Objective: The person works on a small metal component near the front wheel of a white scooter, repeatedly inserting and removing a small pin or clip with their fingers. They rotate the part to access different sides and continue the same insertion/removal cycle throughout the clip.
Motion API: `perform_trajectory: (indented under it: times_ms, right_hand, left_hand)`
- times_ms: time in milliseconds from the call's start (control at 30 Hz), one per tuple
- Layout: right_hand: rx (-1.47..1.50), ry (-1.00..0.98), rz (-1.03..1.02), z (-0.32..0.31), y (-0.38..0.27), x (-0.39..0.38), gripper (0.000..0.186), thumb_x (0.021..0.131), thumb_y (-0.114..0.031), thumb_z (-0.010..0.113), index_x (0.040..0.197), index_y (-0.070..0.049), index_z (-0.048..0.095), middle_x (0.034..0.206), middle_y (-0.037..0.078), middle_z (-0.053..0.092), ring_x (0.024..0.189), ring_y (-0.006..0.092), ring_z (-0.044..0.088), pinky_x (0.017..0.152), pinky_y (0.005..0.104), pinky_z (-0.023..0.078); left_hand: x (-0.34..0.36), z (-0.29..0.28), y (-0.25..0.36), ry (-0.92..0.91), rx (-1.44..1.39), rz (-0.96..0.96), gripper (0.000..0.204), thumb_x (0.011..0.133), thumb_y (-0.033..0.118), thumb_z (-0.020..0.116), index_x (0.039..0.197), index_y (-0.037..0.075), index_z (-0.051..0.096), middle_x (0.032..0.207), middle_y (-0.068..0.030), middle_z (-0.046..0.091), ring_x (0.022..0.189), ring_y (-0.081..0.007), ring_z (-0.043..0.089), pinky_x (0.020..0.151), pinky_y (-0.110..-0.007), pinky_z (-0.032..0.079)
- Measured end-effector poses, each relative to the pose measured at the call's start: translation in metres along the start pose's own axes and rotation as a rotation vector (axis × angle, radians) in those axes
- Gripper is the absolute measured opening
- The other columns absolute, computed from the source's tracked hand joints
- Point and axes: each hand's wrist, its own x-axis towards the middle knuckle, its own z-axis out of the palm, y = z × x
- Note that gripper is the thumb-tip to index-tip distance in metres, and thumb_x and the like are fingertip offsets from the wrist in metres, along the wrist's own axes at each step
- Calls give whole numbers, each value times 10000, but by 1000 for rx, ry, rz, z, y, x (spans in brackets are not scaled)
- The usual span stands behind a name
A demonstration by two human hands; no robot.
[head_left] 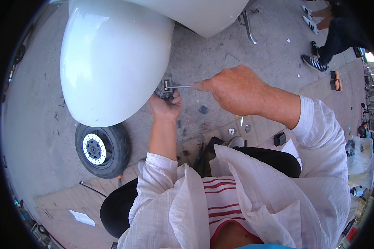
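Observation:
My left hand [167, 109] is closed around the lower side of a grey metal brake caliper [166, 79], just right of the white scooter fender [116, 62]. Fingers of my right hand [237, 90] are wrapped round a screwdriver [183, 86], whose handle is hidden in the fist. Its thin metal shaft points left, and the tip reaches the slot in the caliper's face. Below the fender, a wheel [123, 151] with a black tyre and a drilled brake disc [87, 146] is in view at the left.
A kickstand [248, 29] stands out from the scooter at the top. Small dark parts [203, 109] lie on the concrete, and a black box-shaped piece [280, 139] rests on cardboard. People's legs [340, 37] show at upper right. A plastic bag [359, 155] is at the right edge.

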Motion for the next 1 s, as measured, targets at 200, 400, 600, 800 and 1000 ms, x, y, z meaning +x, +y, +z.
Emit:
perform_trajectory:
  times_ms: [200,400,600,800,1000]
  right_hand:
    - [120,127,72,19,9,1,483,814,-63,514,1280,-173,580,998,157,688,897,334,667,723,447,528]
    - [244,-119,407,196,81,23,435,869,-152,485,1301,-137,528,1080,182,661,979,366,636,814,462,511]
    - [1130,402,196,160,33,87,546,910,-430,546,1276,-24,522,1260,259,542,1187,357,526,984,445,422]
    - [1800,150,127,104,-15,123,438,893,-288,576,1206,9,495,936,93,580,744,133,574,592,272,537]
    - [1727,280,103,133,-23,131,395,884,-244,596,1134,45,496,893,101,575,727,129,580,542,256,535]
  left_hand:
    - [-7,-3,10,44,-12,-23,479,921,539,417,999,96,581,818,-133,576,541,-173,466,380,-219,295]
    - [3,1,2,-37,-68,-193,535,918,546,426,1022,40,564,840,-160,559,538,-168,461,371,-215,287]
    - [0,-1,4,-41,-91,-221,503,923,546,408,996,74,565,821,-146,580,529,-167,465,375,-215,301]
    - [0,0,0,-119,-80,-120,491,952,536,356,996,103,585,816,-54,604,543,-149,484,375,-215,319]
    - [-2,0,-2,-108,-20,-39,464,958,525,349,953,120,577,774,-23,604,537,-135,517,373,-220,352]
